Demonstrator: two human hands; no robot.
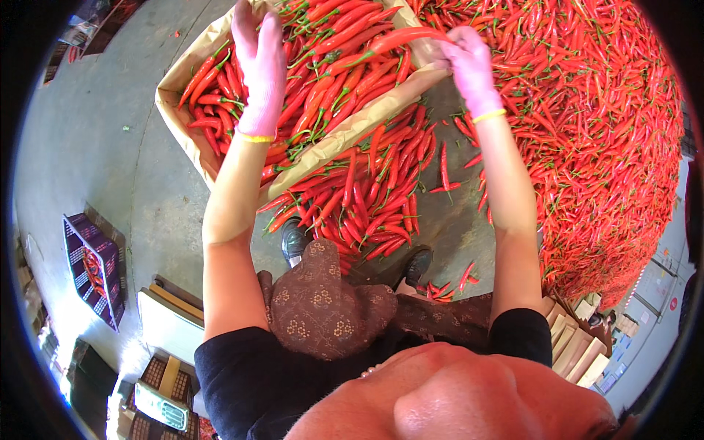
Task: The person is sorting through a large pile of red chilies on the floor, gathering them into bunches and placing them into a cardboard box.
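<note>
My left hand (261,66), in a pink knit glove with a yellow cuff, hovers over the left part of a paper-lined box (352,129) full of red chili peppers (313,104). Its fingers are apart and nothing shows in them. My right hand (467,58), gloved alike, is above the box's right corner. Between its fingertips it pinches the tip of a long red chili pepper (404,37), whose green stem points left over the box. The right fingers look slightly blurred.
A huge heap of red chilies (594,137) fills the right side. A smaller pile (374,192) lies between the box and my feet. A purple plastic crate (110,264) holding some chilies, an electronic scale (162,407) and stacked cartons (575,344) stand farther off.
</note>
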